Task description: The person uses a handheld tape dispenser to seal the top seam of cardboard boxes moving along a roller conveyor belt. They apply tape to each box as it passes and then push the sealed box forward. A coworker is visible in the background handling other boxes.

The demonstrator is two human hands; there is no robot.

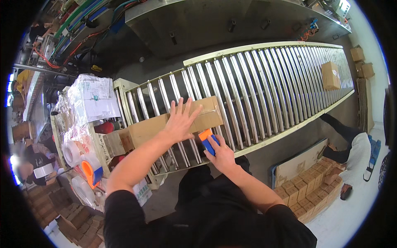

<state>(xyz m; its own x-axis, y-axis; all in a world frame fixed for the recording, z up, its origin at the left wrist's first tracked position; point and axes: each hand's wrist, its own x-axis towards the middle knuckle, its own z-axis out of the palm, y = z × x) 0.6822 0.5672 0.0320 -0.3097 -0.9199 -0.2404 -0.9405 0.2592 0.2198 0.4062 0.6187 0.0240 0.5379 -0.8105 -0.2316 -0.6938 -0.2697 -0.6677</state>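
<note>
A long, narrow brown cardboard box (155, 127) lies across the near left part of the roller conveyor (244, 97). My left hand (180, 123) rests on its top, fingers stretched and spread. Just in front of the box's near right side, my right hand (223, 156) grips an orange and blue tape dispenser (209, 141). The dispenser's orange end points toward the box, apart from it or barely touching; I cannot tell which. My right palm hides part of the tool.
Left of the conveyor stands a plastic-wrapped stack (93, 99), with clear tape rolls (73, 153) and another orange and blue dispenser (91, 173). A small carton (330, 76) sits at the conveyor's far right. Stacked cartons (306, 188) and a bending person (356, 159) are at right.
</note>
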